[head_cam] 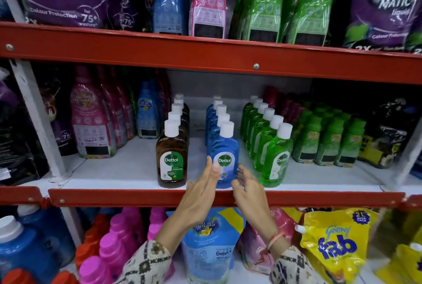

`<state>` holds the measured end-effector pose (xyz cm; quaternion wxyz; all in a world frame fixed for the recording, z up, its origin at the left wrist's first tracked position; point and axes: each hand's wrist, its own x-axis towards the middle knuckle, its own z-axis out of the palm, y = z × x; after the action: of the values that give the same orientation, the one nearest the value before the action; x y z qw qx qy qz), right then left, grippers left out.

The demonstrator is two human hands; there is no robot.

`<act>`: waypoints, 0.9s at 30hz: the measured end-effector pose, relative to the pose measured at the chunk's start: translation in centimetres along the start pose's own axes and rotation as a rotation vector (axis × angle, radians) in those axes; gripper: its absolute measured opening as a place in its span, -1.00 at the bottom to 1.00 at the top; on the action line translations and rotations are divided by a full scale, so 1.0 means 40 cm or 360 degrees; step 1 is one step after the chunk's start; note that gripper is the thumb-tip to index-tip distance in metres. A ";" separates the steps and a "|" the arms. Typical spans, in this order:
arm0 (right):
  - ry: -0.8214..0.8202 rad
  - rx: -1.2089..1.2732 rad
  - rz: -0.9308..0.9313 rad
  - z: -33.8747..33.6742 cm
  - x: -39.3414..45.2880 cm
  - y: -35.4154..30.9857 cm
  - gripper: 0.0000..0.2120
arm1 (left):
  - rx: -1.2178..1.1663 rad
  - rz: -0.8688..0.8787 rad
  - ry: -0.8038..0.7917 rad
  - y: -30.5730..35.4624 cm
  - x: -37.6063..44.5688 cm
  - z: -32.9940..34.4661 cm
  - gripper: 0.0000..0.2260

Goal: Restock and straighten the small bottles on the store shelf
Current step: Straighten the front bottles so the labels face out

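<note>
Three rows of small white-capped Dettol bottles run front to back on the middle shelf [114, 169]. The brown row [171, 153] is on the left, the blue row [225, 146] in the middle, the green row [275, 158] on the right. My left hand [202, 189] is flat, its fingertips against the left side of the front blue bottle. My right hand [247, 190] sits just to that bottle's right with fingers spread; whether it touches is unclear. Neither hand holds anything.
Pink and blue softener bottles [91, 123] stand left of the rows, small green bottles [328, 139] to the right. Red shelf rails [137, 197] edge each level. Purple detergent pouches sit above; jugs, a blue pouch and a yellow fab pouch [335, 245] fill the shelf below.
</note>
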<state>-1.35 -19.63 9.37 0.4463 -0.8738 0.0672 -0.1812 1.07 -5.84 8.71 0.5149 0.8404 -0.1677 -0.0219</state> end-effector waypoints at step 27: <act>0.0585 0.0019 0.0137 -0.174 0.049 0.114 -0.52 | -0.0009 0.0292 0.0059 0.102 -0.009 0.160 -0.36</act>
<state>-1.94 -28.14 9.96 0.4391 -0.8196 0.1839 -0.3189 -1.67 -12.90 9.20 0.5201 0.8203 -0.2343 0.0404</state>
